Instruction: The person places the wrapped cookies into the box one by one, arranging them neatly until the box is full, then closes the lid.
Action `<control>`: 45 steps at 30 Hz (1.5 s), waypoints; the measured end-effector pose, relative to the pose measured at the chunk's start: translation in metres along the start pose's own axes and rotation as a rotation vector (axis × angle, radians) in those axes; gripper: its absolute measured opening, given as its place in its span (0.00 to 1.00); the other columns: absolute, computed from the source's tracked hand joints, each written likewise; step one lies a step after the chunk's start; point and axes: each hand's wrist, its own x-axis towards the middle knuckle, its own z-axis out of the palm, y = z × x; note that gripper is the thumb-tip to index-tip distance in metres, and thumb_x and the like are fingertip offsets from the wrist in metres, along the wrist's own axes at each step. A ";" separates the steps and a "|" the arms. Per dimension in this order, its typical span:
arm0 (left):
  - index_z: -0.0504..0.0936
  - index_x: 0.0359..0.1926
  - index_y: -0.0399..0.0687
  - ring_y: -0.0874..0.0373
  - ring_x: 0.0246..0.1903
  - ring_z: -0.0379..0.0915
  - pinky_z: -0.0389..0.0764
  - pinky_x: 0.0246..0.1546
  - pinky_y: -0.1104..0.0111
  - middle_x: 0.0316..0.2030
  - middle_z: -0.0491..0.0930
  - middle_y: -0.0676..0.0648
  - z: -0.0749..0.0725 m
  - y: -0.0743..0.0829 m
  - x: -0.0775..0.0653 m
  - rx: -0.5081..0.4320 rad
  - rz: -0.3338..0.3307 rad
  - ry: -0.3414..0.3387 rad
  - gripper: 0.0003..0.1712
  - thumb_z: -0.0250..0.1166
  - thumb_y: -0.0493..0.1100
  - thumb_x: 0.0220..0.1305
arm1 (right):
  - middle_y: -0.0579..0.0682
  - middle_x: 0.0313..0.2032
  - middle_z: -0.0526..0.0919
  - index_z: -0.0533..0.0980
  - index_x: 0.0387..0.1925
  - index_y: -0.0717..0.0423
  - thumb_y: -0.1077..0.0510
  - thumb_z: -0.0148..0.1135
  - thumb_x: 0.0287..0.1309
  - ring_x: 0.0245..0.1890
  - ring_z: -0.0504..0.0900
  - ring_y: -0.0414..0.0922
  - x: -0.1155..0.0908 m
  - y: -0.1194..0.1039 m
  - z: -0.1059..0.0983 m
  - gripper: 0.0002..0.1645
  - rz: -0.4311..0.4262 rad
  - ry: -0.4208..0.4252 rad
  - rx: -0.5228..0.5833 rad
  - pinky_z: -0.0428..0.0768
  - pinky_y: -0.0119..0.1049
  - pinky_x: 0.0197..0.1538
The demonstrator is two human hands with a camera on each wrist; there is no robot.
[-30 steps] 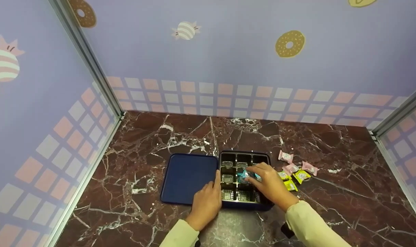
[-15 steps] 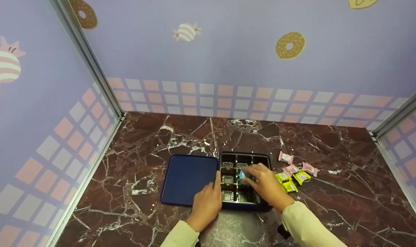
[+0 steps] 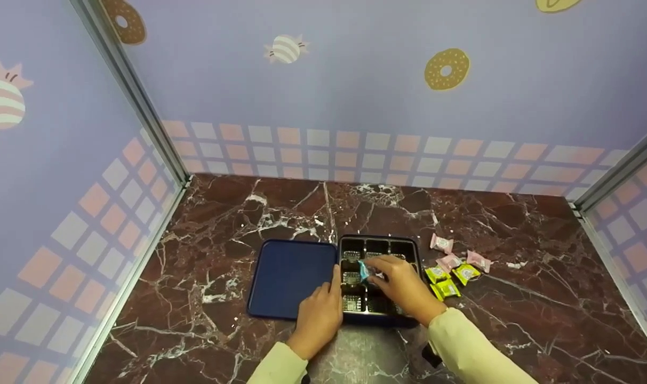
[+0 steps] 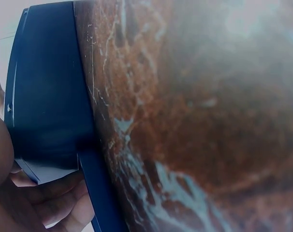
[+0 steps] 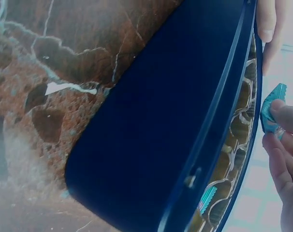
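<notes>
A dark blue box (image 3: 379,321) with a black divided tray stands before me. Thumb and fingers of my right hand (image 3: 406,285) pinch a blue wrapped candy (image 3: 364,272) over the tray, close to its left column. In the right wrist view this candy (image 5: 272,110) shows above the rim. A second turquoise candy (image 5: 207,198) lies in a compartment there; my right hand hides that part in the head view. My left hand (image 3: 319,314) holds the box's left wall, one digit along the rim and other fingers down the outside (image 4: 64,208), between box and lid.
The flat blue lid (image 3: 291,280) lies directly left of the box. To the right are three pink candies (image 3: 449,262) and several yellow candies (image 3: 466,273) on the marbled tabletop (image 3: 222,213). Patterned walls (image 3: 355,80) enclose the back and sides.
My right hand has moved left with the blue candy, from the tray's middle column toward its left column. My left hand keeps its place on the box.
</notes>
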 end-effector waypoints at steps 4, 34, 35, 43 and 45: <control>0.63 0.70 0.41 0.54 0.22 0.75 0.74 0.17 0.63 0.27 0.79 0.47 -0.001 0.000 0.000 0.004 0.003 0.000 0.36 0.62 0.44 0.63 | 0.55 0.45 0.85 0.82 0.47 0.58 0.63 0.72 0.48 0.46 0.84 0.52 0.002 -0.001 0.003 0.21 -0.001 -0.008 0.011 0.81 0.44 0.51; 0.64 0.70 0.41 0.55 0.22 0.75 0.73 0.17 0.64 0.27 0.79 0.47 0.001 0.000 0.000 0.004 -0.001 0.004 0.35 0.60 0.44 0.64 | 0.51 0.35 0.82 0.85 0.41 0.59 0.60 0.73 0.47 0.31 0.84 0.44 0.010 -0.010 0.020 0.16 -0.019 0.011 -0.069 0.83 0.33 0.38; 0.63 0.70 0.41 0.55 0.22 0.75 0.73 0.17 0.64 0.27 0.79 0.47 0.001 0.000 0.000 0.002 -0.002 0.001 0.35 0.61 0.44 0.64 | 0.51 0.35 0.81 0.85 0.42 0.59 0.60 0.73 0.48 0.31 0.83 0.44 0.010 -0.011 0.020 0.16 -0.012 0.004 -0.072 0.83 0.33 0.37; 0.63 0.71 0.42 0.55 0.23 0.74 0.73 0.17 0.63 0.27 0.79 0.47 0.001 0.000 0.000 -0.009 -0.011 0.004 0.35 0.60 0.44 0.65 | 0.52 0.43 0.82 0.83 0.45 0.59 0.60 0.69 0.54 0.41 0.84 0.48 0.014 -0.015 0.022 0.15 0.036 -0.064 -0.065 0.83 0.39 0.45; 0.63 0.71 0.42 0.54 0.23 0.75 0.73 0.17 0.63 0.28 0.79 0.47 0.002 0.000 0.000 -0.006 -0.006 0.009 0.35 0.60 0.44 0.65 | 0.54 0.46 0.82 0.82 0.47 0.60 0.61 0.68 0.55 0.45 0.84 0.51 0.014 -0.015 0.022 0.17 0.042 -0.076 -0.066 0.83 0.41 0.47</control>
